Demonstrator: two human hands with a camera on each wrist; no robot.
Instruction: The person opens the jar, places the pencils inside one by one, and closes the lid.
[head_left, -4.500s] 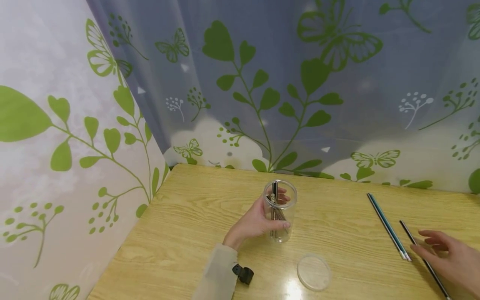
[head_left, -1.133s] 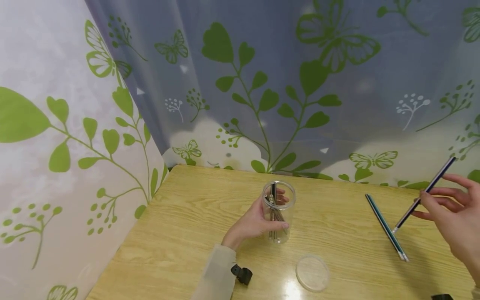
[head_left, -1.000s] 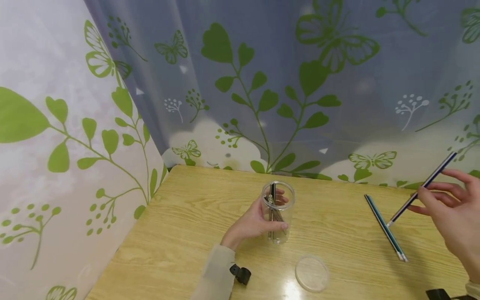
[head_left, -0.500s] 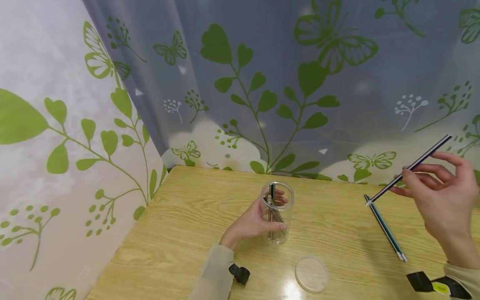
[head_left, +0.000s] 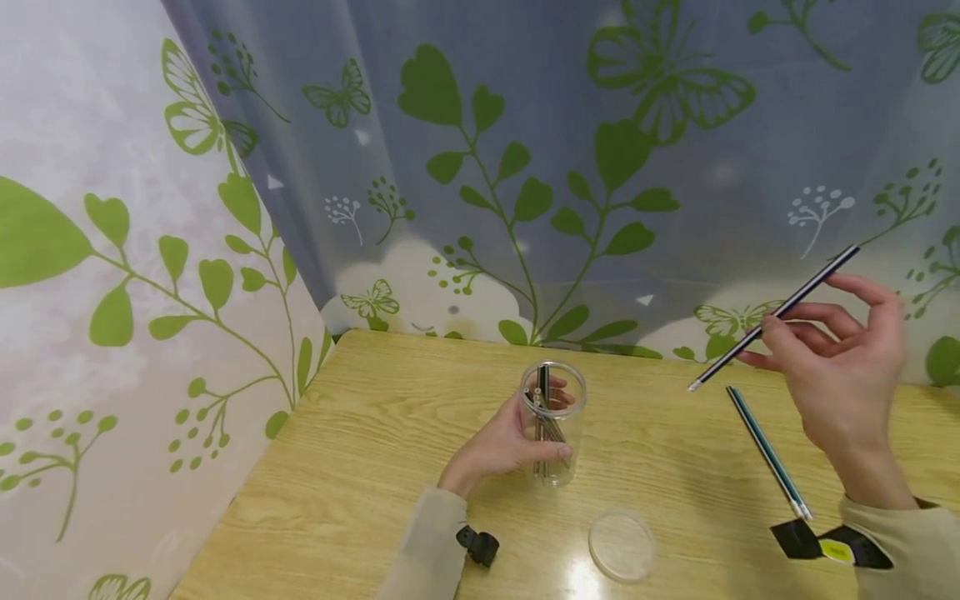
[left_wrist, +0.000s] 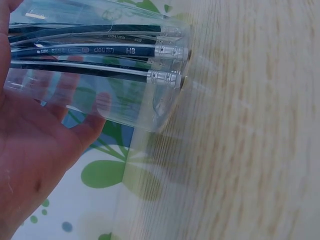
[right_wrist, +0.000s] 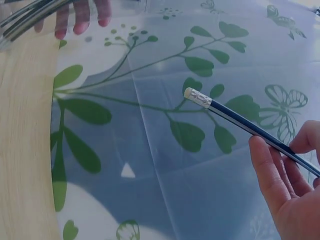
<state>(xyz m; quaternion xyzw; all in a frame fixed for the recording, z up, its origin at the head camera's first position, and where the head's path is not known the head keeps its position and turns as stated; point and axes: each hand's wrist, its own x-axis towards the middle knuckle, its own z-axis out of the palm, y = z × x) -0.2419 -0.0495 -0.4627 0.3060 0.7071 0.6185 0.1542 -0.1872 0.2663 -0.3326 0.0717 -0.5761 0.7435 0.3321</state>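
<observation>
My left hand [head_left: 495,446] grips a clear plastic jar [head_left: 555,475] standing on the wooden table, its fingers wrapped round the far side. Several dark pencils [left_wrist: 100,50] stand inside, their silver-banded eraser ends at the jar's bottom in the left wrist view. Up and to the right of the jar, my right hand [head_left: 843,375] pinches a dark striped pencil [head_left: 776,317] between thumb and fingers. That pencil slants, its white eraser end [right_wrist: 195,96] lower and pointing toward the jar. Two more pencils, one teal [head_left: 768,450], lie side by side on the table below the right hand.
A round clear lid [head_left: 621,546] lies flat on the table [head_left: 337,517] in front of the jar. Behind the table hangs a blue curtain [head_left: 465,208] with leaf and butterfly prints. A pale printed sheet [head_left: 135,417] covers the left side.
The right hand has picked a dark pencil off the table, lifted it and carried it left, past the two lying pencils, toward the jar. The left hand and jar have stayed in place.
</observation>
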